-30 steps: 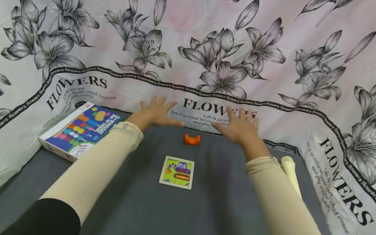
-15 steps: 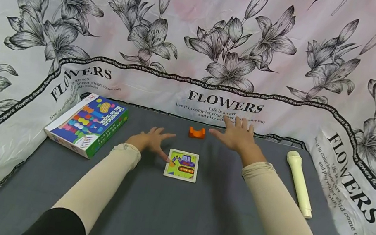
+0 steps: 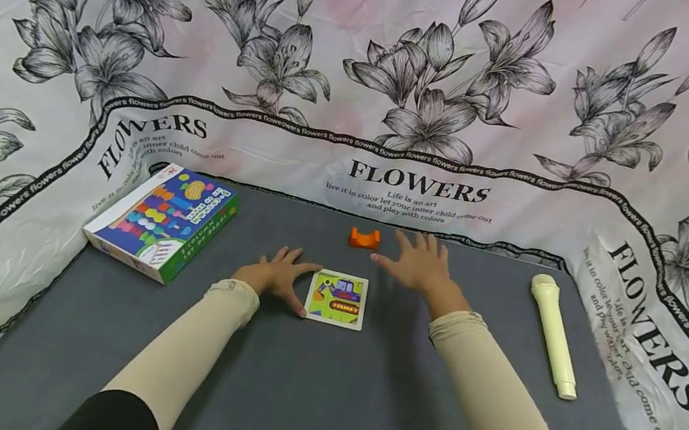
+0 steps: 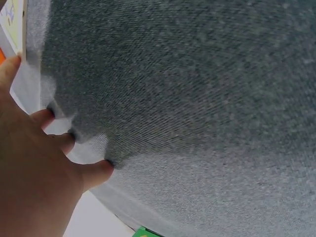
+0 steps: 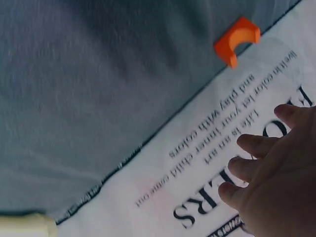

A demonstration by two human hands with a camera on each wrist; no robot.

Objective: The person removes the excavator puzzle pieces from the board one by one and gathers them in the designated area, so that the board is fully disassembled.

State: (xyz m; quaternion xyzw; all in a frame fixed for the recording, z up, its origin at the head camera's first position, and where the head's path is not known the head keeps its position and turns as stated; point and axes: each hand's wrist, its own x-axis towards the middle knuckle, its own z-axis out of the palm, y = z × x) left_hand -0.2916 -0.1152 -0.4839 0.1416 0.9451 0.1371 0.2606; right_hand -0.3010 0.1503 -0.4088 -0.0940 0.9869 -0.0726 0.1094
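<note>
A square picture tile (image 3: 337, 298) with a digger on it and a pale border lies flat mid-table. At its left side is my left hand (image 3: 278, 276), fingers spread, thumb and forefinger at the tile's left corners; the left wrist view shows a fingertip meeting the tile's edge (image 4: 21, 29). My right hand (image 3: 420, 267) hovers over the table with straight, spread fingers and holds nothing. Just left of it stands a small orange U-shaped block (image 3: 364, 238), seen also in the right wrist view, apart from the fingers.
At the left lies a blue and green toy box (image 3: 164, 218) with colourful figures on its lid. A pale yellow stick with a thicker end (image 3: 554, 337) lies at the right. Behind the grey tabletop (image 3: 313, 394) hangs a white flower-print cloth (image 3: 296, 176).
My left hand has come down and back from the far edge to the tile's left side. The right hand has also drawn back and lower, nearer the orange block. The view has tilted slightly.
</note>
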